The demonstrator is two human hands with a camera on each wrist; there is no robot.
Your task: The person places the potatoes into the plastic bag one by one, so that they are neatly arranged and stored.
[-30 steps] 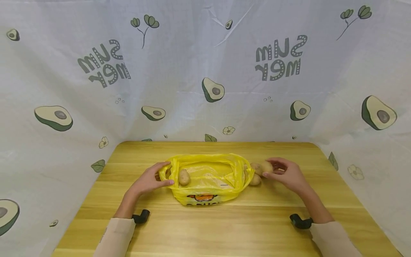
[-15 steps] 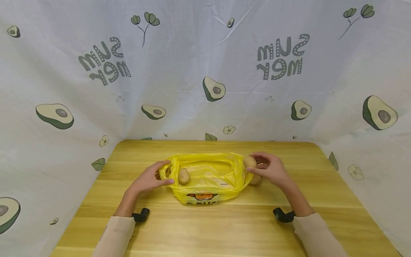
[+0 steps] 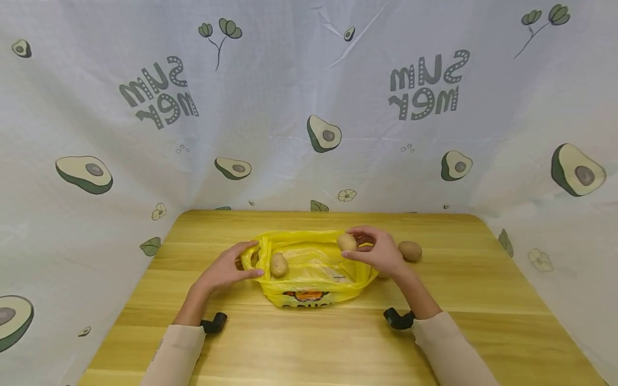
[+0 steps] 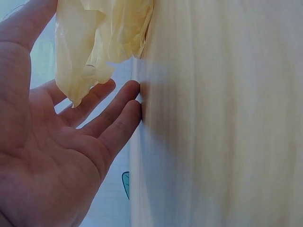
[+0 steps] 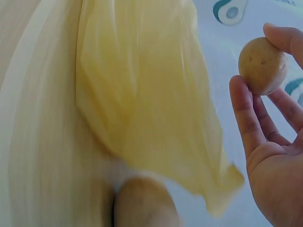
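A yellow plastic bag [image 3: 309,271] lies with its mouth spread upward in the head view, one potato [image 3: 278,265] inside at its left end. My left hand [image 3: 230,267] touches the bag's left handle; its thumb and fingers are spread apart, and in the left wrist view the yellow plastic [image 4: 80,47] hangs between them. My right hand [image 3: 379,252] pinches another potato [image 3: 346,242] between thumb and fingertips, above the right part of the bag's mouth. The right wrist view shows this held potato [image 5: 262,66] raised beside the bag's yellow side [image 5: 147,94].
Right of the bag, a loose potato [image 3: 410,251] rests on the wooden table [image 3: 309,343]. One more potato [image 3: 383,275] is mostly hidden by the bag and my right hand. A white sheet [image 3: 270,107] printed with avocados hangs behind the table and along its sides.
My right hand has lifted the potato from the group at the right and carried it left over the bag's mouth. My left hand has stayed at the bag's handle.
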